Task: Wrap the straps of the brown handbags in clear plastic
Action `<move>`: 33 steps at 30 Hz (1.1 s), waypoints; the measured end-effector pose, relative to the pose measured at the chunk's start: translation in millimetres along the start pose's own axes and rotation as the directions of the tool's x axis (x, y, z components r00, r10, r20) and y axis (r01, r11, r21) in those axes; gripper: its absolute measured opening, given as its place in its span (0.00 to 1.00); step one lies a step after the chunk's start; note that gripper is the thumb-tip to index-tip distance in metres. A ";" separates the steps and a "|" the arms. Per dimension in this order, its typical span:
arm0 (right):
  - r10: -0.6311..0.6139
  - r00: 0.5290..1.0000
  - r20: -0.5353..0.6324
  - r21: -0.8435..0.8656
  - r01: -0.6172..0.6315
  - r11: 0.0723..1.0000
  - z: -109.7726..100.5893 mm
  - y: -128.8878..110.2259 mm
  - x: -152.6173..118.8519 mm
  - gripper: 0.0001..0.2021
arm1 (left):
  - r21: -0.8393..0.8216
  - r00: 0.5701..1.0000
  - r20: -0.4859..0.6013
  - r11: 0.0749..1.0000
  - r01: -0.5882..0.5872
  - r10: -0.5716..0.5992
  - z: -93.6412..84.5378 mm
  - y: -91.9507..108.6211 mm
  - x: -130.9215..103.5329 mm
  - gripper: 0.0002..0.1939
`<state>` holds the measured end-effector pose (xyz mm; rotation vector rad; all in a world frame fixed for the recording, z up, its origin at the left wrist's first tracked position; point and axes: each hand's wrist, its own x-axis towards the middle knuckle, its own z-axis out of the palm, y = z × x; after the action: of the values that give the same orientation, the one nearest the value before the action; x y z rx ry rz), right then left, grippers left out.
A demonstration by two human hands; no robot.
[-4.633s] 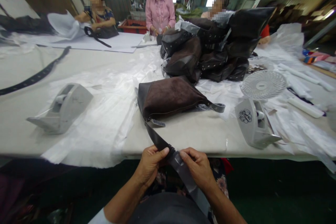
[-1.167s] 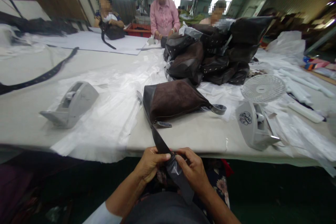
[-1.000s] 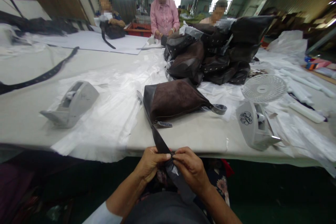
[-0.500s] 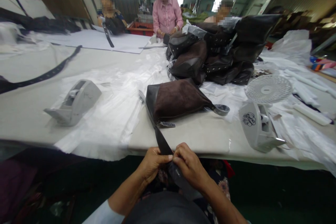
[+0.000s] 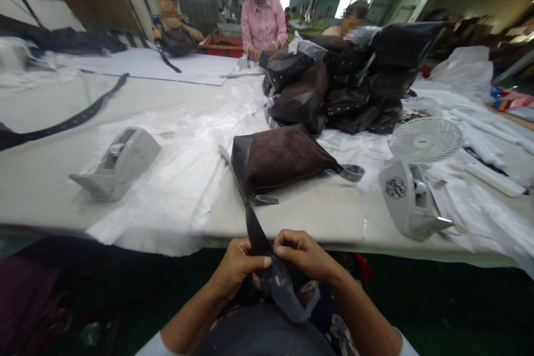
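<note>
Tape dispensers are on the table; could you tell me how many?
2: one tape dispenser left of the nearest brown bag, another to its right; the bag pile may hide more.

Forward and left of your left hand (image 5: 237, 268), a grey tape dispenser (image 5: 137, 160) sits on the desk (image 5: 292, 227) beside thin white sheets (image 5: 179, 178). Right of your right hand (image 5: 308, 256) you have a second dispenser (image 5: 398, 203) and, just behind it, what looks like a round fan (image 5: 425, 141). Far ahead of both hands, a person in pink (image 5: 263, 23) stands near a red crate (image 5: 223, 49).
</note>
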<state>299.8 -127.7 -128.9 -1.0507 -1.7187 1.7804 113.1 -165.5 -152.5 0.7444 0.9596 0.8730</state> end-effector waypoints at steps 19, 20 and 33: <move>0.096 0.995 0.017 0.511 -0.091 0.855 18.5 24.7 -19.2 0.18 | -0.132 0.992 0.015 0.983 0.130 -0.129 -11.2 -2.0 -1.2 0.15; 0.088 0.996 0.012 0.504 -0.082 0.860 20.2 24.2 -19.5 0.18 | -0.139 0.992 0.016 0.982 0.128 -0.127 -12.5 -1.3 -0.3 0.16; 0.038 0.990 -0.138 0.430 0.026 0.903 19.9 17.6 -23.5 0.10 | -0.177 0.993 0.120 0.984 0.037 -0.016 -11.3 -16.6 13.1 0.10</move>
<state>302.0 -160.5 -142.4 -0.9585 -1.1582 1.9173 111.6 -159.8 -175.8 0.6206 0.7732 0.8695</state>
